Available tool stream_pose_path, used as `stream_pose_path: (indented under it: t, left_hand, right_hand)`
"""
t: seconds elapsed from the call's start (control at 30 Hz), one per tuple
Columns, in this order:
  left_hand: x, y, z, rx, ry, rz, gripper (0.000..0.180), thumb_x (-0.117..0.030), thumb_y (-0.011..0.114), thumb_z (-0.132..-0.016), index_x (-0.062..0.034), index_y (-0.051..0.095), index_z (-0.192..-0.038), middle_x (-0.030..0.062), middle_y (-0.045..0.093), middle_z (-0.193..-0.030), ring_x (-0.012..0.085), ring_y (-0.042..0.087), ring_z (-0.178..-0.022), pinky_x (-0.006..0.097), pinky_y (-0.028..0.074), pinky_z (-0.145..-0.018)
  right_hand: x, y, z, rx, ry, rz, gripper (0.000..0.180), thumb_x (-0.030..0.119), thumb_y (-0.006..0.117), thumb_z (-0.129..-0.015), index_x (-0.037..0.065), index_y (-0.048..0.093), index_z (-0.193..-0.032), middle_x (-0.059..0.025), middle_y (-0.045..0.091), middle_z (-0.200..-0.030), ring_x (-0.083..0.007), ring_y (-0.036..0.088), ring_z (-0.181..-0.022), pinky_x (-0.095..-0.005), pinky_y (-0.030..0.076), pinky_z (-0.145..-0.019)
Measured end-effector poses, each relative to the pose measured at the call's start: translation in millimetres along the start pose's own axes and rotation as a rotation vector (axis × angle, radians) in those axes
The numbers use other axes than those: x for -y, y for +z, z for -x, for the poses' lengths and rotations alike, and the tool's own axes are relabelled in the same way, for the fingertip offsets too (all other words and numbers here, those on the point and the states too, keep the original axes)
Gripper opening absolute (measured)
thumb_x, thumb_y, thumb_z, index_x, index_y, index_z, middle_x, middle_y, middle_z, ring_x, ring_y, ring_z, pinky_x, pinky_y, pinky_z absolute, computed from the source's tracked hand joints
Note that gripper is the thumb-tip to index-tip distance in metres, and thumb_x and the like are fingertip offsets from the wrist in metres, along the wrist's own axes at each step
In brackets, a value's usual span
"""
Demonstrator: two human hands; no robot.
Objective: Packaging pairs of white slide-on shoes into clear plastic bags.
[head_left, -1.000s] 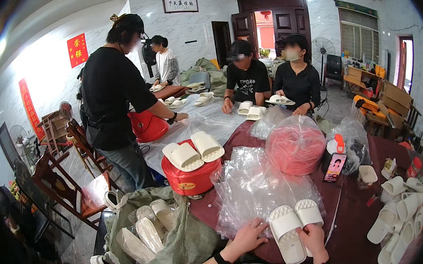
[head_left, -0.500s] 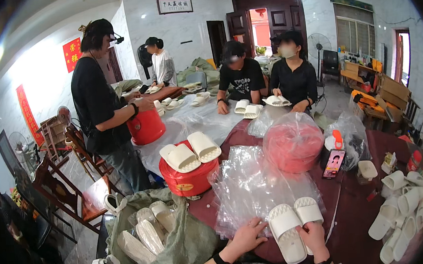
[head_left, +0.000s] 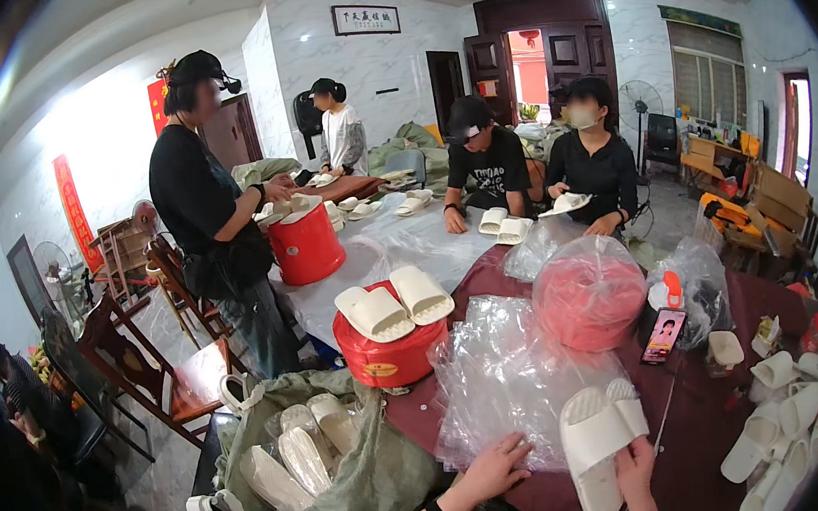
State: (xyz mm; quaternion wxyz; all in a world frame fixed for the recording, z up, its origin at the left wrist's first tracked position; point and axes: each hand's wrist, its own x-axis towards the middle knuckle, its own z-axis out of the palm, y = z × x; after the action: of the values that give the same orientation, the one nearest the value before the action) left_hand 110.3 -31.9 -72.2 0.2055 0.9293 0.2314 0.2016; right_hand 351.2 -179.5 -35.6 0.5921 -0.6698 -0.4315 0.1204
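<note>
A pair of cream slippers (head_left: 592, 438) is tilted up at the table's near edge, the left one partly over the other. My right hand (head_left: 635, 473) grips the right-hand slipper, with part of the fingers hidden. My left hand (head_left: 495, 470) rests with fingers spread on the near edge of a pile of clear plastic bags (head_left: 505, 373). Another cream pair (head_left: 389, 307) sits on a red round container (head_left: 378, 354) beyond the pile. A green woven sack (head_left: 372, 455) stands left of my left hand, holding several bagged slippers (head_left: 302, 456).
Loose slippers (head_left: 787, 413) are heaped at the right. A phone (head_left: 663, 334) and a red bundle in clear plastic (head_left: 590, 294) lie past the bags on the dark red tablecloth (head_left: 695, 415). Several people work around the far table; one stands beside a red bucket (head_left: 308, 249).
My right hand has tilted the slippers and brought them closer together, so they overlap more. My left hand stays at the bags. The view has shifted slightly left.
</note>
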Motion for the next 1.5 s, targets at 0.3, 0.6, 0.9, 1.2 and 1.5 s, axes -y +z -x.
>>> stream_pose_path:
  t: [0.3,0.6,0.9,1.2,1.5]
  left_hand:
    - [4,-5,-3,-0.056,0.053,0.013,0.034,-0.016,0.06,-0.091,-0.0064,0.062,-0.124,0.019,0.052,-0.138,0.037,0.049,-0.128,0.044,0.044,-0.103]
    - [-16,-13,-5,-0.073,-0.086,0.126,0.033,-0.014,0.056,-0.086,-0.0046,0.063,-0.117,0.0209,0.062,-0.119,0.0411,0.06,-0.105,0.048,0.05,-0.089]
    - [-5,5,-21,-0.142,-0.231,0.007,0.024,-0.026,0.06,-0.089,-0.0056,0.069,-0.097,0.0153,0.066,-0.104,0.0384,0.065,-0.091,0.048,0.054,-0.076]
    - [-16,-45,-28,-0.363,-0.317,0.406,0.018,-0.023,0.069,-0.089,-0.0062,0.072,-0.094,0.0132,0.07,-0.092,0.0304,0.069,-0.078,0.04,0.054,-0.068]
    - [-51,-78,-18,-0.417,-0.025,0.196,0.009,-0.013,0.072,-0.083,-0.0068,0.073,-0.09,0.0083,0.071,-0.098,0.0301,0.067,-0.092,0.039,0.054,-0.078]
  right_hand:
    - [83,9,-17,0.141,0.174,-0.581,0.024,0.003,0.055,-0.095,-0.004,0.063,-0.117,-0.0057,0.069,-0.103,-0.0088,0.063,-0.088,-0.0237,0.05,-0.076]
    - [91,40,-9,0.357,0.056,-0.339,0.023,0.008,0.055,-0.097,-0.004,0.063,-0.114,-0.0055,0.07,-0.101,-0.0098,0.061,-0.093,-0.0263,0.048,-0.08]
    - [70,-24,32,0.4,0.116,-0.193,0.023,0.004,0.061,-0.09,-0.005,0.067,-0.111,-0.0063,0.072,-0.097,-0.0115,0.064,-0.088,-0.0285,0.05,-0.075]
    - [91,-61,13,0.716,-0.06,0.14,0.03,0.013,0.067,-0.086,0.001,0.065,-0.113,-0.0168,0.07,-0.094,-0.029,0.069,-0.084,-0.0345,0.052,-0.075]
    - [86,-38,15,0.74,-0.071,0.26,0.022,0.02,0.069,-0.084,0.0,0.064,-0.091,-0.0181,0.065,-0.078,-0.0367,0.064,-0.072,-0.0419,0.049,-0.064]
